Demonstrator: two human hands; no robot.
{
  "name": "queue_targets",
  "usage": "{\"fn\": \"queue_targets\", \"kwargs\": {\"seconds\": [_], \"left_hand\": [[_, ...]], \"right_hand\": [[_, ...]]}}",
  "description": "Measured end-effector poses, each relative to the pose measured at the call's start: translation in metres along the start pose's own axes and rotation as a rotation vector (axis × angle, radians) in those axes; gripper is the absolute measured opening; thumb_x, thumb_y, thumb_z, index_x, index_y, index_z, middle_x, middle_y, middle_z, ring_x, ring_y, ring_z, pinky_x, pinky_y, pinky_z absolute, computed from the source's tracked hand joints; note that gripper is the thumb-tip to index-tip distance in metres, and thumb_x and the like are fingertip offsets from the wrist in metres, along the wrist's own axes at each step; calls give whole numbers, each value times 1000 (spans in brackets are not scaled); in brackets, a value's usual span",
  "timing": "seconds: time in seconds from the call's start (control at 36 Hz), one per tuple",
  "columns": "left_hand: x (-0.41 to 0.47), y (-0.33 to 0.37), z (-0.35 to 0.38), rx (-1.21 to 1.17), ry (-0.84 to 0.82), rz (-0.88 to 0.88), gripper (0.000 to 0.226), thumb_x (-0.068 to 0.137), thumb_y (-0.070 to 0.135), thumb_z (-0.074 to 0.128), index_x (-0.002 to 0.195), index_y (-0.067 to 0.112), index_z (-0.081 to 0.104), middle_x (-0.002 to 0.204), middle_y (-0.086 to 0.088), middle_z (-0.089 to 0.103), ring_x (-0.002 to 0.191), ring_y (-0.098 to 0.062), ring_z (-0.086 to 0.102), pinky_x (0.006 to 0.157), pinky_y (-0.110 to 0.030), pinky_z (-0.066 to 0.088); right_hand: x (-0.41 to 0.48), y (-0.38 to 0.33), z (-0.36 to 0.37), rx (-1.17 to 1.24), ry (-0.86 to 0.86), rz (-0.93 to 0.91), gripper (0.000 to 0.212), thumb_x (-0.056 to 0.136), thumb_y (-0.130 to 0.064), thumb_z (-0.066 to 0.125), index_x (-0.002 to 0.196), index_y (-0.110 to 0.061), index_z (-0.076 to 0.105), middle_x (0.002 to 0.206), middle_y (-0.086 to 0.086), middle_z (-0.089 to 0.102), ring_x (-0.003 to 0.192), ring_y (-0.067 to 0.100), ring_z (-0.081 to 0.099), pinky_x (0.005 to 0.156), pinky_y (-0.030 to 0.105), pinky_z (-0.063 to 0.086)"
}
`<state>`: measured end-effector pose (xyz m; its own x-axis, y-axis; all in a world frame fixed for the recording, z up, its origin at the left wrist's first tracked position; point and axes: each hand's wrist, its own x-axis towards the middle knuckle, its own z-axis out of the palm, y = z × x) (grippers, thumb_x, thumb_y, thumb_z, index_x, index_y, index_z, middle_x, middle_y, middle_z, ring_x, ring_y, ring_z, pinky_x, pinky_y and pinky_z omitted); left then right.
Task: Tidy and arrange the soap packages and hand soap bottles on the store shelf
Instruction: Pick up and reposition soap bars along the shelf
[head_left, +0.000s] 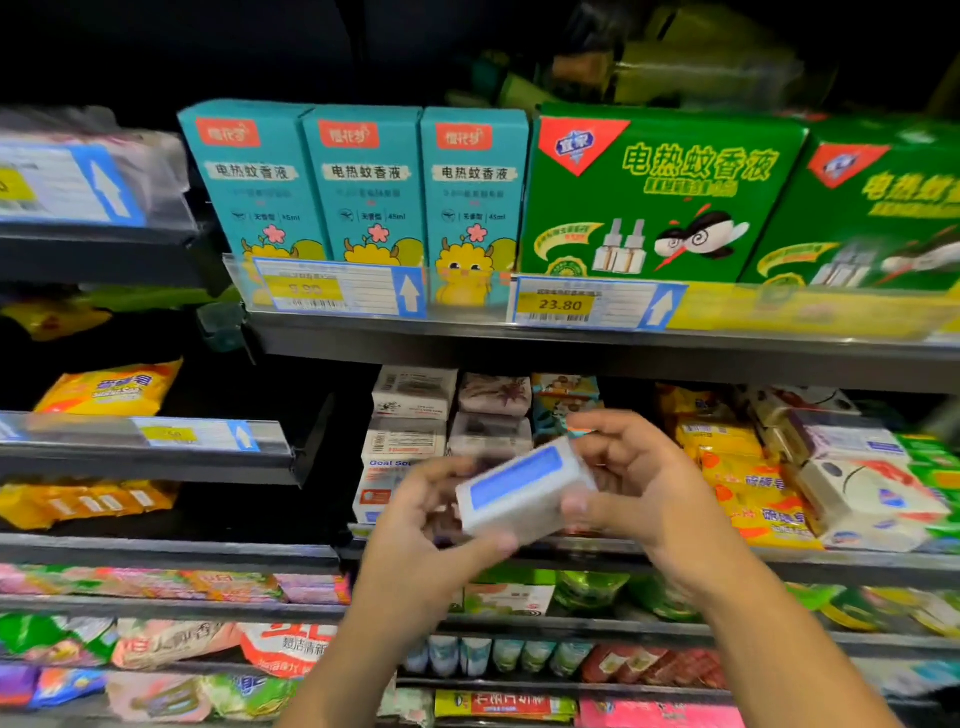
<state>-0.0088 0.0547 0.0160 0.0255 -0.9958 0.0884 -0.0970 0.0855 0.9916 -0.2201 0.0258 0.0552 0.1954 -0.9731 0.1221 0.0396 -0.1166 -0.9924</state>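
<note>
Head cam: your left hand (415, 525) and right hand (631, 478) both grip that white rectangular soap box with blue label (522, 486) before the shelf's stacked soap packs (410, 415).

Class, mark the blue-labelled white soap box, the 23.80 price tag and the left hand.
white soap box (519, 480): head view, its blue label.
23.80 price tag (561, 304): head view, yellow price patch.
left hand (418, 525): head view, its back.

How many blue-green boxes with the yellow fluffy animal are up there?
3. They stand upright side by side on the upper shelf: the left teal cardboard box, the middle one, and the right one beside the big green cardboard box. More may hide behind.
</note>
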Motion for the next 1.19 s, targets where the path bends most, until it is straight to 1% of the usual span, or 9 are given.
{"fn": "queue_targets", "kwargs": {"seconds": [0.17,0.36,0.47,0.64,0.81,0.94,1.06,1.14,1.19], "left_hand": [[15,29,-5,-214,26,-67,44,73,14,86,109,21,61,89,-17,62,74,-17,66,60,-28,56],[14,21,-6,-81,-96,-518,20,99,33,56,98,14,63,61,-14,60,42,-22,50,35,-23,36],[15,20,-13,-63,-110,-481,13,101,31,55,99,20,62,63,0,71,44,-21,54,38,-24,40],[28,25,-27,-48,-149,-117,18,96,23,58,113,26,64,98,4,72,92,-13,70,63,-28,59],[34,24,-51,114,-236,297,32,79,32,78,107,45,72,125,18,64,122,-7,59,94,-21,49],[33,7,-66,357,-159,241,38,85,43,75,115,62,61,143,35,41,137,4,38,107,-25,39],[34,-23,-67,799,-32,111,52,95,44,60,143,30,46,148,7,43,138,-15,40,112,-29,35],[28,-34,-64,1137,-177,39,62,101,50,43,155,27,26,160,7,27,145,-18,27,117,-28,27],[24,-35,-62,1212,-202,20,64,101,51,39,157,27,18,163,8,18,149,-20,19,120,-34,23]], "right_hand": [[7,1,6,119,-6,189,47,74,-18,83,117,-17,64,104,11,74,94,24,71,72,29,57],[2,12,16,-98,-85,510,61,78,-52,69,109,1,69,56,18,57,42,17,53,41,22,33],[4,13,17,-57,-120,559,61,78,-50,65,115,-2,69,61,10,64,45,13,57,38,19,36],[19,2,19,88,-158,635,63,93,-65,35,117,-16,68,88,10,76,73,28,72,46,27,55],[32,4,30,180,-127,390,33,71,-20,82,93,-5,61,93,16,66,78,27,69,65,34,62],[45,12,38,-267,30,171,40,60,-24,94,91,-22,69,94,1,67,78,13,64,69,28,52],[69,17,50,-737,122,37,36,73,-32,87,96,-37,60,102,-13,62,89,9,62,76,24,52],[85,27,55,-758,42,17,46,80,-32,82,119,-35,58,106,-11,64,97,12,63,78,17,46],[92,34,62,-716,20,9,52,82,-33,81,128,-34,56,116,-2,66,108,21,62,91,33,50]]}}
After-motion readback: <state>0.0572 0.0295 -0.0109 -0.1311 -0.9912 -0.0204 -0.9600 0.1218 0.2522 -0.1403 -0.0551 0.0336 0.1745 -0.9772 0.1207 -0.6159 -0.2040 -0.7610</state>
